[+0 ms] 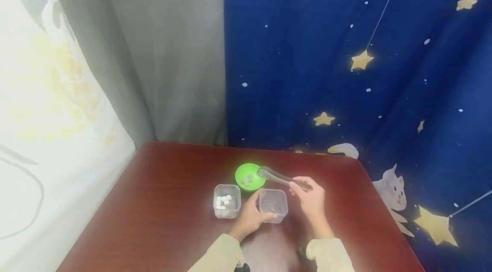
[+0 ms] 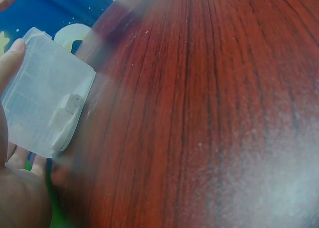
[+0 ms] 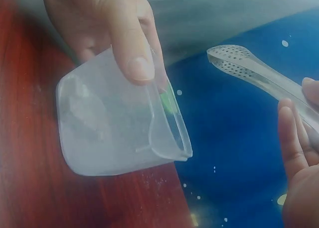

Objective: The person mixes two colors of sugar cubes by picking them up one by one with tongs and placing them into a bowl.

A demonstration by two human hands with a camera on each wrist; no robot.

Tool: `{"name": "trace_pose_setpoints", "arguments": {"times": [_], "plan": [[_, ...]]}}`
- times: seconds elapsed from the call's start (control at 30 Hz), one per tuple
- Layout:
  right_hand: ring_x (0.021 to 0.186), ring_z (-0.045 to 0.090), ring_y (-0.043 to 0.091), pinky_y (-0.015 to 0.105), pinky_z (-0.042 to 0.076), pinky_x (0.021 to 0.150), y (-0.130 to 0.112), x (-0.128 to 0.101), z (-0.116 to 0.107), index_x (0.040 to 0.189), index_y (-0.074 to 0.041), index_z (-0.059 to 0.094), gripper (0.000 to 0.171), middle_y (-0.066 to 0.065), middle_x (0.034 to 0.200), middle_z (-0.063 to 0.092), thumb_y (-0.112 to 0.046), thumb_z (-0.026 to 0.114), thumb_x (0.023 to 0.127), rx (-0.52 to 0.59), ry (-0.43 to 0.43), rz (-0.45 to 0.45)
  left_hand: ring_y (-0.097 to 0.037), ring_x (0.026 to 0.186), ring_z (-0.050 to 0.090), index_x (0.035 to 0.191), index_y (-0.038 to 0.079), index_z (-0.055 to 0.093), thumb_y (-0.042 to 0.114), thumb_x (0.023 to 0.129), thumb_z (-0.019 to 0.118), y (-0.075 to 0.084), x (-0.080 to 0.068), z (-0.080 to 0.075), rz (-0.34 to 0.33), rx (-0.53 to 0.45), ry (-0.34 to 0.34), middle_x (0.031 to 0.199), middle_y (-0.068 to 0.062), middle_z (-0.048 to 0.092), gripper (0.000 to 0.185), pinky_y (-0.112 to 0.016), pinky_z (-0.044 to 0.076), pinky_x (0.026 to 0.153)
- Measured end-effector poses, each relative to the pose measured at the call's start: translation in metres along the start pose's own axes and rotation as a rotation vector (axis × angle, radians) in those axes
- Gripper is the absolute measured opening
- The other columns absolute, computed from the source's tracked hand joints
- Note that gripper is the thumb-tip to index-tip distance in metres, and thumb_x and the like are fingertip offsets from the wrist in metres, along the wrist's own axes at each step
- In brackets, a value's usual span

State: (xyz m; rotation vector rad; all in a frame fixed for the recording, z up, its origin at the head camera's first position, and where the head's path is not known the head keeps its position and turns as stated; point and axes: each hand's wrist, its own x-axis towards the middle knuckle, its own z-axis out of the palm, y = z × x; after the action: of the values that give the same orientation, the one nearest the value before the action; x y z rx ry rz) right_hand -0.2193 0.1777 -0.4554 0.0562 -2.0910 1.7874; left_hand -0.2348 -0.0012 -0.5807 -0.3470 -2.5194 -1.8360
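My left hand (image 1: 250, 216) holds a clear plastic container (image 3: 104, 133) by its side, with the thumb across the near wall. A few pale pieces (image 2: 67, 108) show low inside it in the left wrist view. In my right hand (image 1: 312, 199) is a pair of metal tongs (image 3: 269, 81) with perforated ends, gripped by the handle part. The tong ends point left and overlap the right rim of a green bowl (image 1: 239, 174) in the head view. They lie close together with nothing seen between them. Small greyish pieces (image 1: 247, 179) lie in the bowl.
Left of the held container stands a second clear container (image 1: 232, 187) with several white cubes (image 1: 224, 199). Everything is on a dark red wooden table (image 1: 169, 203). Behind the table hang a grey curtain (image 1: 180, 58) and a blue star-patterned one (image 1: 284, 71).
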Motion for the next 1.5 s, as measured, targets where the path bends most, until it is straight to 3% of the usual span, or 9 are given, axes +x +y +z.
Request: {"name": "trace_pose_setpoints", "arguments": {"times": [0.17,0.4,0.57,0.8,1.03,1.23,1.5], "plan": [[0.063,0.069,0.028,0.037,0.057,0.059,0.0,0.002,0.005,0.096,0.011,0.068,0.019,0.02,0.074,0.07,0.004,0.076,0.08,0.015,0.014,-0.02,-0.025,0.116,0.055,0.144,0.009,0.043,0.037,0.065,0.089,0.001,-0.002,0.001,0.012,-0.015,-0.006,0.131,-0.008,0.058,0.096,-0.045,0.041,0.1],[0.062,0.069,0.019,0.046,0.056,0.061,0.03,0.013,0.009,0.094,0.002,0.071,0.017,0.015,0.073,0.071,-0.002,0.079,0.079,0.023,0.035,-0.023,-0.03,0.118,0.054,0.144,0.007,0.043,0.034,0.065,0.089,0.004,-0.002,-0.001,0.021,-0.027,-0.005,0.132,-0.012,0.056,0.095,-0.047,0.04,0.101],[0.061,0.069,0.017,0.045,0.056,0.059,0.036,0.014,0.01,0.093,0.002,0.072,0.017,0.013,0.071,0.071,-0.003,0.08,0.078,0.02,0.048,-0.061,-0.029,0.119,0.054,0.144,0.007,0.042,0.034,0.065,0.089,0.005,-0.003,-0.001,0.018,-0.039,-0.009,0.133,-0.011,0.055,0.096,-0.046,0.04,0.101],[0.063,0.069,0.018,0.045,0.056,0.062,0.031,0.013,0.008,0.095,0.004,0.071,0.018,0.014,0.073,0.071,-0.001,0.079,0.079,0.03,0.019,-0.017,-0.031,0.117,0.055,0.143,0.004,0.043,0.033,0.066,0.089,0.005,-0.003,-0.002,0.035,-0.03,-0.004,0.131,-0.013,0.057,0.095,-0.048,0.04,0.101],[0.064,0.07,0.028,0.043,0.057,0.06,0.018,0.008,0.003,0.097,0.009,0.069,0.021,0.02,0.076,0.07,0.002,0.078,0.079,0.02,0.0,-0.046,-0.03,0.12,0.053,0.144,0.005,0.043,0.034,0.066,0.089,0.006,-0.002,-0.003,0.023,0.004,-0.005,0.133,-0.011,0.056,0.095,-0.048,0.039,0.102],[0.065,0.069,0.022,0.039,0.057,0.059,0.043,0.011,-0.005,0.096,0.001,0.071,0.022,0.011,0.073,0.071,-0.008,0.081,0.078,-0.036,0.0,-0.033,-0.029,0.12,0.053,0.144,0.008,0.043,0.034,0.066,0.089,0.006,-0.002,-0.003,0.017,0.002,-0.001,0.134,-0.011,0.056,0.094,-0.049,0.039,0.102],[0.067,0.07,0.023,0.035,0.058,0.06,0.05,0.009,-0.019,0.096,-0.006,0.072,0.022,0.01,0.075,0.071,-0.01,0.083,0.077,-0.064,-0.068,-0.005,-0.029,0.114,0.056,0.143,0.011,0.045,0.031,0.066,0.09,0.003,0.0,0.0,0.04,-0.025,0.002,0.128,-0.011,0.059,0.091,-0.047,0.041,0.1]]}}
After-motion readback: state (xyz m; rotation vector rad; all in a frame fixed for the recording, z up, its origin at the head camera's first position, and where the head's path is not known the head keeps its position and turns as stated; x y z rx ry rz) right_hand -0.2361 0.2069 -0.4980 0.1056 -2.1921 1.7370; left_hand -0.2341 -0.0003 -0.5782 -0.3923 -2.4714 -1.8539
